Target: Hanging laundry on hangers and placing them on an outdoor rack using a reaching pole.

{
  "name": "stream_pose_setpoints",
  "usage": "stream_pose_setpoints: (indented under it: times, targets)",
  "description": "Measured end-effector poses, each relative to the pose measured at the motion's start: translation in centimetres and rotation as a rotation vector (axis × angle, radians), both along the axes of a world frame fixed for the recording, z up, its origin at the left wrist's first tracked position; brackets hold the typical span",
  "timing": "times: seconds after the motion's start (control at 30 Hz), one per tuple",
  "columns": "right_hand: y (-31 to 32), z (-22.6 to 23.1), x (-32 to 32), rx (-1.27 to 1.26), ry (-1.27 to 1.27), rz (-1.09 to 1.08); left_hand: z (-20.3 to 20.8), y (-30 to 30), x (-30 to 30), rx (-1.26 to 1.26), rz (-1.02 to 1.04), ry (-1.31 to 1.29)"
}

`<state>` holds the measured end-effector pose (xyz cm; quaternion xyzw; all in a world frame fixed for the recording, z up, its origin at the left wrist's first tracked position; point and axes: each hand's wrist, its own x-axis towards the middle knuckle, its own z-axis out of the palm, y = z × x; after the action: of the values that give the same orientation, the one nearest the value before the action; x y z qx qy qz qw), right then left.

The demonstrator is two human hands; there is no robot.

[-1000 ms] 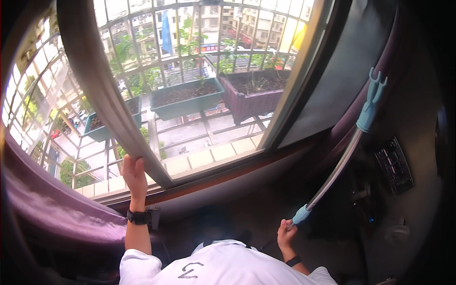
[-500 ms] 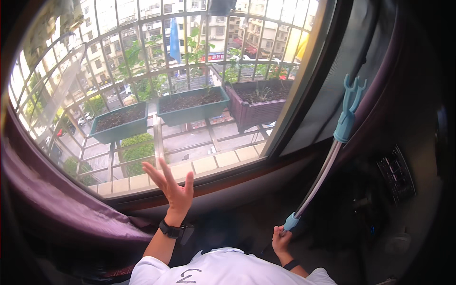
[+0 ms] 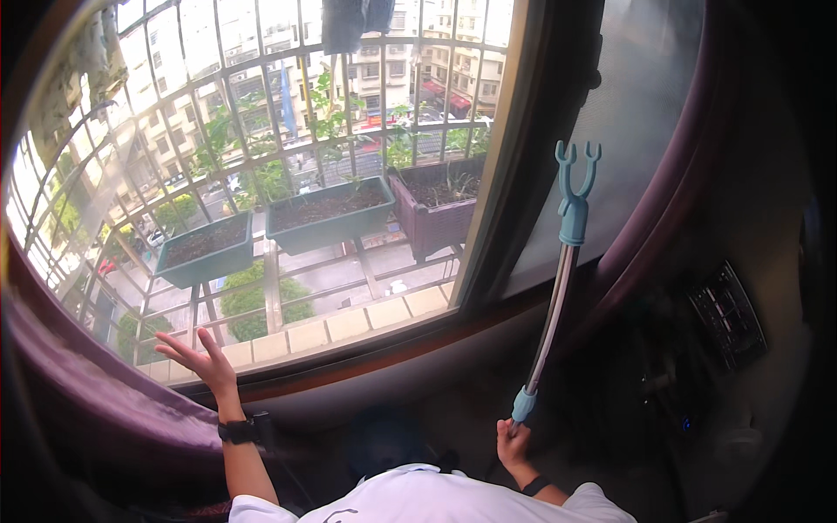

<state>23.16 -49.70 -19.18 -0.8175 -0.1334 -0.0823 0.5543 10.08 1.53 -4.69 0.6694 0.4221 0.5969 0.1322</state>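
My right hand (image 3: 513,443) is closed round the lower end of a clothes pole (image 3: 548,331), just below its pale blue collar. The metal shaft slants up and away to a light blue forked head (image 3: 573,196), which stands in front of the dark window frame and the frosted pane. My left hand (image 3: 202,359) is raised at the left, fingers spread and holding nothing, in front of the window's lower left part. A black band circles the left wrist, and a dark one the right.
Beyond the window opening are metal bars (image 3: 288,144), two green planters (image 3: 331,213) and a purple planter (image 3: 436,209). Dark clothing (image 3: 353,24) hangs at the top. A tiled ledge (image 3: 349,325) runs below. Purple curtains (image 3: 131,392) flank the window, and a dark keyboard-like object (image 3: 726,315) lies right.
My left hand has moved left and somewhat lower, still open. The pole's forked head has swung left, closer to the window frame, while my right hand keeps its grip. The view has shifted slightly.
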Motion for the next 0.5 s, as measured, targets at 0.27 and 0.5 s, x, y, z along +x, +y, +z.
stream_pose_setpoints:
  times: [0.27,0.5]
  targets:
    - [3.8,-1.6,2.4,-0.068,-0.002,0.215,0.0,3.2,-3.8,-0.034,-0.039,-0.063]
    - [10.7,2.2,-1.4,0.163,0.107,0.613,1.7,2.7,-7.1,-0.123,-0.203,-0.033]
